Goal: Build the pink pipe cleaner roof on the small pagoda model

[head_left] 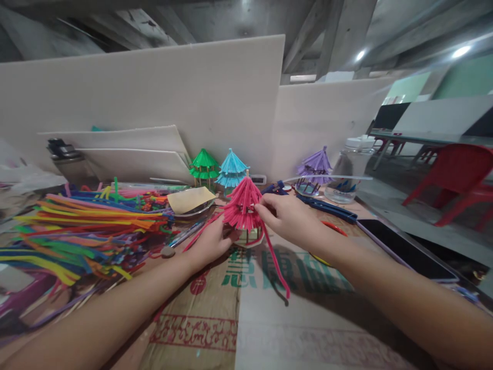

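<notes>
A small pink pavilion model (245,203) with a tiered roof of pipe cleaners stands in front of me on a small base. My left hand (213,239) closes on its lower left side, thumb by the base. From the right, my right hand (285,216) pinches at the edge of the roof; the fingertips partly hide what they hold, which looks like a pink pipe cleaner (276,259). Its loose end hangs down onto the table. Another pink strand (200,230) runs out to the left, passing behind my left hand.
Behind stand a green model (204,167), a blue model (231,169) and a purple model (315,167). Many coloured pipe cleaners (88,221) are heaped at left. To the right are a clear bottle (346,172), a hot glue gun (325,207) and a phone (406,249).
</notes>
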Tool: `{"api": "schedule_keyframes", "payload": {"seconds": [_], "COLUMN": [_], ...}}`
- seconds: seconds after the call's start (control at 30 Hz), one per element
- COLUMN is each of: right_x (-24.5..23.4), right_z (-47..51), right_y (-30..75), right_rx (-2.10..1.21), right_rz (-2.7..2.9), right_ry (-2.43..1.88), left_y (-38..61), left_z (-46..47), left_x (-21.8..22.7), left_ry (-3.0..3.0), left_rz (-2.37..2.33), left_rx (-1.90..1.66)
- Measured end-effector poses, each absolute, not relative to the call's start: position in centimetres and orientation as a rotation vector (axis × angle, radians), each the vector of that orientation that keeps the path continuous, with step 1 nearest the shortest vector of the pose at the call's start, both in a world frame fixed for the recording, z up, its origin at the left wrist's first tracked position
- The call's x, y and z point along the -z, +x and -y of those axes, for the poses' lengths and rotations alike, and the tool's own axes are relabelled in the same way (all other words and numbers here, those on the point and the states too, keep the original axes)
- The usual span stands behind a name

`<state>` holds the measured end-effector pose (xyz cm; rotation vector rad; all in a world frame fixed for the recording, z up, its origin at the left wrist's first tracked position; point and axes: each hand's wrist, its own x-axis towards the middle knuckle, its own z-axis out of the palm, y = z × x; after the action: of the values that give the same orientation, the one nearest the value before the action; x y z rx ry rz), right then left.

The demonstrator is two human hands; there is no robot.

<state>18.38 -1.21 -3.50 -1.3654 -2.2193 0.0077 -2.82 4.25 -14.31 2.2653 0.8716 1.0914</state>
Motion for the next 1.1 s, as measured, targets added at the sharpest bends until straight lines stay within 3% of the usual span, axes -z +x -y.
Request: {"api": "schedule_keyframes", "payload": {"seconds": [0.9, 1.1], "right_x": [3.6, 4.1], "right_z": [1.6, 1.4], "right_y": [18.3, 19.5], "right_rx": [0.222, -0.19], "right_rz": [2.208, 2.165], "right_ry": [-1.378, -1.363], "left_y": [-2.6, -2.7], "left_z": [-3.8, -4.0], "left_x": [14.0, 14.4], "left_ry": [2.291, 2.28], "left_rz": [-0.84, -0.823], "left_rx": [-1.083, -1.088]}}
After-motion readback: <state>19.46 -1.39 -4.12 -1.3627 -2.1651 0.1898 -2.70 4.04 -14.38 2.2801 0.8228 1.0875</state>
